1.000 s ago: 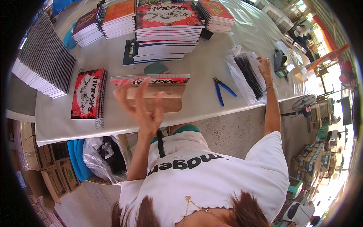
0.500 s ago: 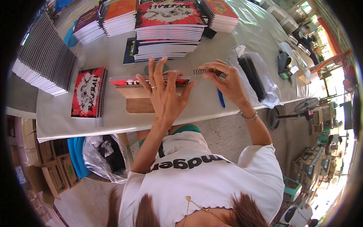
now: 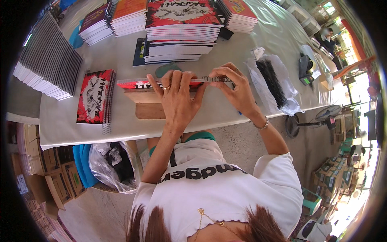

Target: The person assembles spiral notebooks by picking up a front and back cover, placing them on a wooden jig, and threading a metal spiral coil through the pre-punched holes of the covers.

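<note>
My left hand [image 3: 176, 94] is closed over the top edge of a red-covered notebook [image 3: 135, 84], fingers behind and thumb toward its right end. The notebook stands on edge against a wooden stand [image 3: 141, 97] with a flat wooden base. Between the thumb and fingers of my right hand [image 3: 238, 92] is a dark spiral binding coil [image 3: 207, 78], held level. Its left tip meets the notebook's right end, close to my left thumb. Whether the coil has entered the holes is too small to tell. Behind my left fingers lies a dull green piece [image 3: 168, 69].
A spiral-bound red notebook [image 3: 90, 97] lies at left, beside a tall stack of bound notebooks [image 3: 48, 60]. Red notebooks [image 3: 181, 34] are piled at the back. Black coils [image 3: 272, 82] rest on plastic at right, near a tape dispenser [image 3: 305, 66]. A plastic-lined box [image 3: 111, 165] stands below the table.
My right hand has brought the coil left to the notebook's end. The raised fingers of my left hand have come down onto the notebook's edge.
</note>
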`<state>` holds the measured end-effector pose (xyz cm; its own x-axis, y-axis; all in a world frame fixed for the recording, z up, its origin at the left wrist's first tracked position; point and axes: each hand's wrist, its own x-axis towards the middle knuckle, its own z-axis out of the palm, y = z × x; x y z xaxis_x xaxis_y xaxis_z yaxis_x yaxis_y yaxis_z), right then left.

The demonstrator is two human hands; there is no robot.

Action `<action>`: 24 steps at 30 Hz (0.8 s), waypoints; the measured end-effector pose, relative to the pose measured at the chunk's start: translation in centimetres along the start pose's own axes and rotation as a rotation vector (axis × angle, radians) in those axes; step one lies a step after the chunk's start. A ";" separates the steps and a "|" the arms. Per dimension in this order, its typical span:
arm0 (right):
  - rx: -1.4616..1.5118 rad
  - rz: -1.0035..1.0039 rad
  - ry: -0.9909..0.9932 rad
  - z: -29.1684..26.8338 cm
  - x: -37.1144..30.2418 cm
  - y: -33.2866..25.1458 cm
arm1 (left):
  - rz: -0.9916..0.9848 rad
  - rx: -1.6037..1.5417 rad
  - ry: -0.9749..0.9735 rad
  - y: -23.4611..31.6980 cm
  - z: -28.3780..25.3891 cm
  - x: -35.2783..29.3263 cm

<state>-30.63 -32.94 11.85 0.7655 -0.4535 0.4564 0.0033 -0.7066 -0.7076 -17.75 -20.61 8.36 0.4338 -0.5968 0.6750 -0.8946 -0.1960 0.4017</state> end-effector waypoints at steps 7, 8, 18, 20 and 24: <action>-0.006 -0.096 0.039 0.5 -0.6 1.1 | 0.013 0.055 -0.072 -0.1 -0.4 0.0; -0.006 -0.096 0.039 0.7 -0.8 1.3 | 0.029 0.060 -0.075 -0.1 -0.4 0.0; 0.042 -0.043 0.060 1.1 -0.8 1.6 | 0.079 0.080 -0.092 -0.5 -0.6 -0.3; 0.069 -0.035 0.059 1.1 -0.8 1.6 | 0.080 0.080 -0.085 -0.4 -0.7 -0.5; 0.098 -0.099 -0.058 0.7 -0.9 1.4 | 0.086 0.082 -0.071 -0.5 -0.8 -1.0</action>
<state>-30.85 -33.09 10.06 0.7943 -0.3496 0.4968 0.1414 -0.6889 -0.7109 -17.64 -19.25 7.96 0.3487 -0.6673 0.6581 -0.9353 -0.2029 0.2899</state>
